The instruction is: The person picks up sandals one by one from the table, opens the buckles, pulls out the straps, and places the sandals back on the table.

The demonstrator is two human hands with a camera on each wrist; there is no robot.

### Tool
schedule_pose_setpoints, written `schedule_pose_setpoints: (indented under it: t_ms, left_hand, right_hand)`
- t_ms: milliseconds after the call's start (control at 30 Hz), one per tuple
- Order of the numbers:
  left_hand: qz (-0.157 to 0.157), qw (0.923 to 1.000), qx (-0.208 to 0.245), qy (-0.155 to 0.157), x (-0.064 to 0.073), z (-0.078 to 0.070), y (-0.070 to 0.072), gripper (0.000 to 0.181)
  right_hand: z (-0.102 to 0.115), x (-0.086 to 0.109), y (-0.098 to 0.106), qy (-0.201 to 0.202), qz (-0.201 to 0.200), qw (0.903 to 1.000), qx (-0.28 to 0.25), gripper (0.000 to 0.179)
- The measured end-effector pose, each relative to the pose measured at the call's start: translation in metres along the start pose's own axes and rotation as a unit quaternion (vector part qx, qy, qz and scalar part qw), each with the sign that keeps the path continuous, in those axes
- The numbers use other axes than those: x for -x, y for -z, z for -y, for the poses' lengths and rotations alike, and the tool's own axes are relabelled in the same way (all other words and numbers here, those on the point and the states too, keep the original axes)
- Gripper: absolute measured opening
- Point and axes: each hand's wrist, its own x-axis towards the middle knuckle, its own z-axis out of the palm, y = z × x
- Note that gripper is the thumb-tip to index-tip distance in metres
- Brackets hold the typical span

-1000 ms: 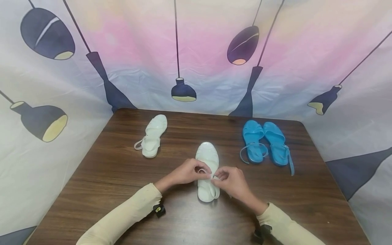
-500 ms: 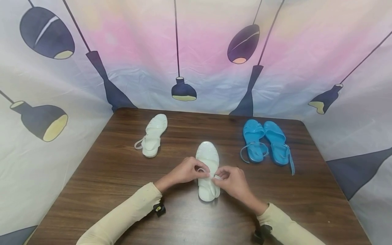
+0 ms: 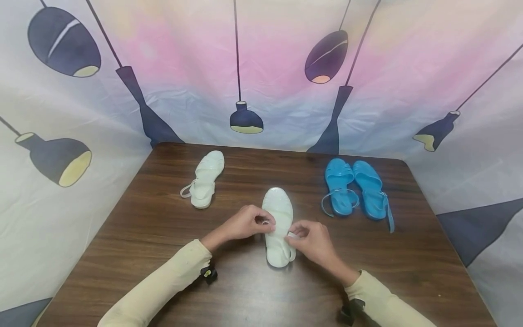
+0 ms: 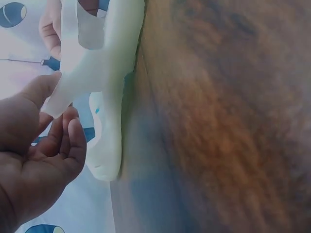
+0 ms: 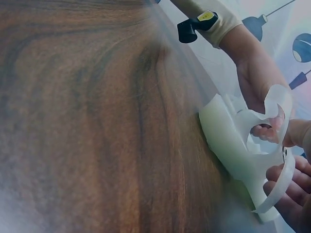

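Both hands (image 3: 249, 222) (image 3: 314, 241) pinch straps (image 5: 282, 187) on one white sandal (image 3: 278, 206), well off the table's far edge (image 3: 278, 153).

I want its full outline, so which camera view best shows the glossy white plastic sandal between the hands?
Head view: the white plastic sandal shows toe to heel, partly covered. Left wrist shows its side, cut off at the top; right wrist shows it side-on, straps by the right hand.
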Motion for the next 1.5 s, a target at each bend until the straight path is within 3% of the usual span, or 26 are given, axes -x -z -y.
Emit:
schedule_pose_setpoints:
  t_ms: [200, 367, 600, 1233, 1367, 1500]
  left_hand:
    - [0.001, 0.9996, -0.004, -0.030, -0.010, -0.006, 0.001, 0.011]
    - [0.037, 0.9978, -0.016, -0.054, -0.018, -0.011, -0.003, 0.025]
    - [0.048, 0.9943, -0.030, -0.091, -0.021, -0.011, -0.009, 0.009]
    - [0.020, 0.9981, -0.040, -0.042, -0.007, -0.001, 0.010, 0.005]
    - [0.036, 0.9968, -0.045, -0.055, -0.010, -0.004, 0.010, 0.003]
    - [0.071, 0.9933, -0.052, -0.076, -0.015, -0.008, 0.008, 0.003]
  right_hand:
    - [0.000, -0.001, 0.000, 0.011, 0.005, 0.9999, 0.001, 0.017]
    - [-0.001, -0.002, -0.001, 0.017, 0.006, 0.9998, -0.005, 0.016]
    - [-0.001, -0.001, -0.001, 0.006, 0.001, 1.0000, -0.007, 0.017]
    - [0.000, 0.001, -0.001, -0.009, -0.011, 0.9999, 0.000, 0.019]
    - [0.000, 0.000, 0.000, -0.004, -0.009, 0.9999, 0.001, 0.019]
    - [0.001, 0.000, 0.001, -0.003, -0.003, 1.0000, 0.002, 0.019]
